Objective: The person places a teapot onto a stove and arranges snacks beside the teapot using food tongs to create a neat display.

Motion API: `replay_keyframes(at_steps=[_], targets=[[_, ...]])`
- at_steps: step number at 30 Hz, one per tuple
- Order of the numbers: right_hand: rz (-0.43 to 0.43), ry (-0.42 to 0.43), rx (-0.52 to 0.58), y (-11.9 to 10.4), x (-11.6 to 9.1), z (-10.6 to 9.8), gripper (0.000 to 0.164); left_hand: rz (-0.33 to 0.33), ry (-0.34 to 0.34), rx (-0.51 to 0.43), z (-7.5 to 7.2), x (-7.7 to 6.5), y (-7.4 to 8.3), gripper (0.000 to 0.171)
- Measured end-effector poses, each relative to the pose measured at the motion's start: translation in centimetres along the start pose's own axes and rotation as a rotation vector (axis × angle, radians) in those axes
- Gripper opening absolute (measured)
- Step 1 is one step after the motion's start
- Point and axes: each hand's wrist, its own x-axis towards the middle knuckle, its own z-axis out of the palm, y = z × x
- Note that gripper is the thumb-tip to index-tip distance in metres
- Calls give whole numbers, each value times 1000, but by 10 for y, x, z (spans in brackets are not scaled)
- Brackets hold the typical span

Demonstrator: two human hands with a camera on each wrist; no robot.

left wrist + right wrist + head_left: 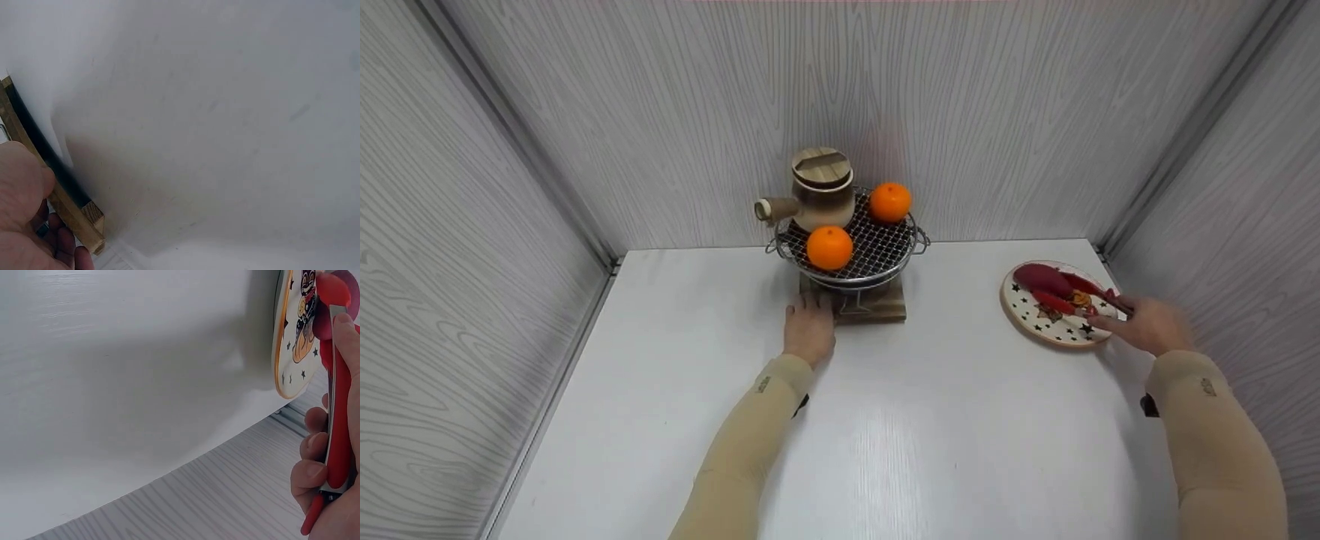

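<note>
My left hand (808, 330) grips the front left edge of a wooden base (877, 309) under a small round tabletop grill. In the left wrist view, the thumb is on one face of the wooden base (73, 219) and fingers curl round the other. At the right, my right hand (1151, 326) holds red tongs (339, 422) over a star-patterned plate (1035, 328). A purple-red oval item, like a sweet potato (1041, 278), is at the tongs' tips, over the plate. Whether the tips squeeze it cannot be told.
On the grill's wire mesh (877, 241) stand a lidded teapot (823, 196) with a side handle and two oranges, one in front (830, 248) and one behind (890, 202). Pale wood-grain walls (720, 127) enclose the white table (930, 420) at the back and sides.
</note>
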Motion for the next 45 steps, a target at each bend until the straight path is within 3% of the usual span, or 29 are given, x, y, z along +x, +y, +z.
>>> replay_keyframes(at_steps=[7,19,30,39,45], targets=[[-68,75,-56,-1,-2,4,101,8,55,16,0,-4,1,58],[-15,61,-9,-2,-5,12,103,13,77,2,0,-4,2,60],[-23,31,-57,-10,-8,10,105,12,55,-6,-3,-5,3,62],[-59,82,-59,-31,-7,7,102,15,33,33,-1,-3,0,73],[-74,81,-62,-43,-9,3,100,14,27,14,-1,-3,1,69]])
